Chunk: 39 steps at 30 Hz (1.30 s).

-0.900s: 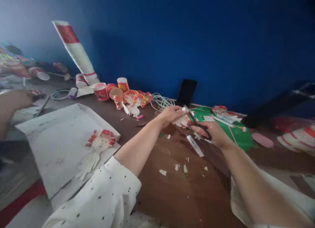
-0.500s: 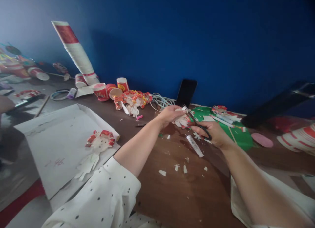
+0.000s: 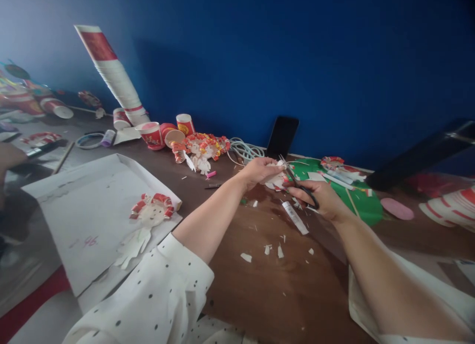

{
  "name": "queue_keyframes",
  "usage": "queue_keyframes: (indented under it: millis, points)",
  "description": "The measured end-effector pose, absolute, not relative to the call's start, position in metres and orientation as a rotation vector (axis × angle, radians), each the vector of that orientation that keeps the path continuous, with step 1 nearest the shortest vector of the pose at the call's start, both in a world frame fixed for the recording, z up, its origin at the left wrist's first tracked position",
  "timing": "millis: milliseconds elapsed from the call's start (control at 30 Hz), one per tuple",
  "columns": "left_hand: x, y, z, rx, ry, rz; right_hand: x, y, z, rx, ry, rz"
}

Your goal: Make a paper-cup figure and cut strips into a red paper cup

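My left hand (image 3: 259,172) pinches a small white piece of paper (image 3: 281,164) between thumb and fingers. Black-handled scissors (image 3: 310,195) are gripped in my right hand (image 3: 323,199), their blades beside the paper at my left fingertips. Whether the blades touch the paper is too small to tell. Below the hands, a white glue tube (image 3: 295,218) lies on the brown table. White paper scraps (image 3: 280,251) are scattered nearer to me. Behind the hands, a green sheet (image 3: 365,203) carries markers and red-and-white paper cut-outs.
A tall stack of paper cups (image 3: 117,81) leans by the blue wall. Red cups (image 3: 151,135) and paper figures (image 3: 204,151) stand at the back. A phone (image 3: 282,136) rests against the wall. Left lies a white paper sheet (image 3: 85,210); another person's hand (image 3: 13,156) shows at far left.
The view has shifted slightly. Both hands stay nearly in place, and the white paper at my left fingertips has turned a little against the scissors.
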State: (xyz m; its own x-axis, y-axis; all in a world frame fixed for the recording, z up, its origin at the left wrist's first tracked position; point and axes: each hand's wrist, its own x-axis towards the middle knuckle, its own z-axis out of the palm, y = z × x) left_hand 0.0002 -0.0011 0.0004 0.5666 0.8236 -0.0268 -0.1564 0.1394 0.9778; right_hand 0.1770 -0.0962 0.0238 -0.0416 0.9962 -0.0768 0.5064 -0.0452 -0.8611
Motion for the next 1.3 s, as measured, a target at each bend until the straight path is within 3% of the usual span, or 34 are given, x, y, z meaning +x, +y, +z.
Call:
queue_keyframes:
  millis: [1300]
  points:
    - [-0.004, -0.002, 0.009, 1.131, 0.642, 0.802, 0.177, -0.097, 0.021, -1.561, -1.592, 1.073]
